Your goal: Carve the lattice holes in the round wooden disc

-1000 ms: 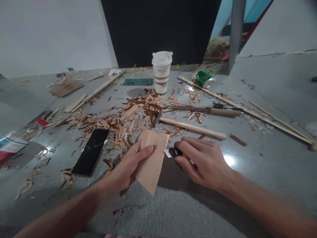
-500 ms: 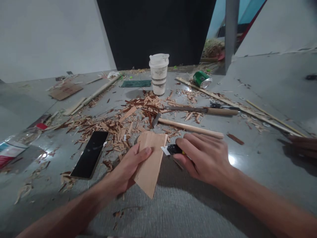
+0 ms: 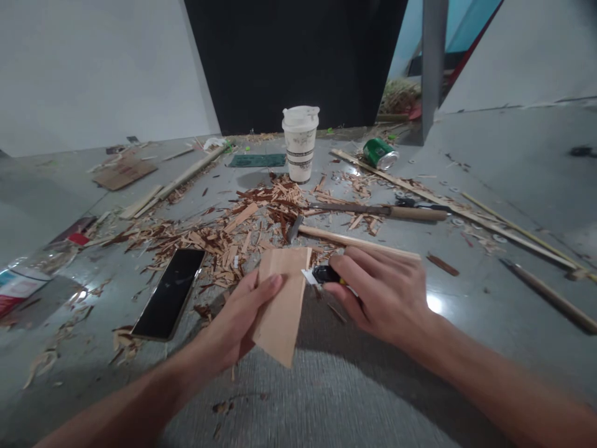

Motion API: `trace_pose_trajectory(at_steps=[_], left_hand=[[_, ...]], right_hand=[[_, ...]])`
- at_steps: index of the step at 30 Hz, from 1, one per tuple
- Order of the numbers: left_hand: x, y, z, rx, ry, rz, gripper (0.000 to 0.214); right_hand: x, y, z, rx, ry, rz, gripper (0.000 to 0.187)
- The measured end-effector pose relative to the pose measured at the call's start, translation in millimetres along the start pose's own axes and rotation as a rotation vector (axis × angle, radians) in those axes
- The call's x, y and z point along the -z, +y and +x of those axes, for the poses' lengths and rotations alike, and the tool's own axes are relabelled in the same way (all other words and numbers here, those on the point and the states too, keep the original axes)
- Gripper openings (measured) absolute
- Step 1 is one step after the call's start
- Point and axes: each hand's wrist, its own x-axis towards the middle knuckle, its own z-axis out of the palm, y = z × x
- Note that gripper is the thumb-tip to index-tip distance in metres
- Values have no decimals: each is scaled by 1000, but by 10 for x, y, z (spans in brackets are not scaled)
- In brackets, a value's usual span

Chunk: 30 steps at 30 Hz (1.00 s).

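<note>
A thin, flat piece of wood (image 3: 282, 311) with a slanted lower end is gripped in my left hand (image 3: 245, 311), thumb across its face and fingers behind. My right hand (image 3: 377, 292) is closed around a utility knife (image 3: 325, 274) with a black and yellow body. Its short bare blade is at the right edge of the wood, near the upper part; whether it cuts in or only touches, I cannot tell. Just beyond the hands lies a hammer (image 3: 354, 239) with a wooden handle, and behind it a file (image 3: 415, 213) with a wooden grip.
Wood shavings (image 3: 224, 242) cover the floor ahead. A smartphone (image 3: 170, 294) lies left, near a plastic bottle (image 3: 23, 286). A lidded paper cup (image 3: 300, 146) stands upright at the back, with a green can (image 3: 380, 154) on its side. A pointed tool (image 3: 550, 295) lies right.
The wood and knife have shifted slightly left, the blade staying at the wood's edge. Another person's hand at the far right has left the view, and the pointed tool there now shows.
</note>
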Motion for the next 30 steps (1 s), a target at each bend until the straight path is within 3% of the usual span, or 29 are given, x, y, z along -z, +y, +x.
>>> trace_pose_trajectory(at_steps=[2,5,9,12,16,20,23,25,26,28,30], left_hand=[[-2,8,-7,31,-37,-12,63],[-8,23,-12,-34,-9,15,62],[-15,43,-8,-11,-4,21,69],[-9,52,-1,-87,68,75,66],[13,46,12,20,27,43,63],[7,61,38,-35,65,63,62],[-13,73,15,4,20,31,64],[-24,54,-52,-28,8,89,59],[-28,32,-98,-82,9,156,54],[-27,-28,-181,-21,-196,251,47],[-14,-83,-208,25,-272,296,51]], right_hand=[[-3,2,5,-9,0,-1,36],[-11,1,8,-23,-3,-14,36],[-31,10,7,-27,2,-9,36],[-47,42,3,-35,-6,-41,35],[-49,73,9,-41,-14,-43,34],[-69,15,25,-31,-5,-49,35],[-99,58,28,-45,-18,-40,35],[-85,243,21,-140,-42,-66,37],[-58,381,13,-287,-41,-116,38],[28,681,-10,-476,25,-190,36],[113,890,-32,-595,102,-210,32]])
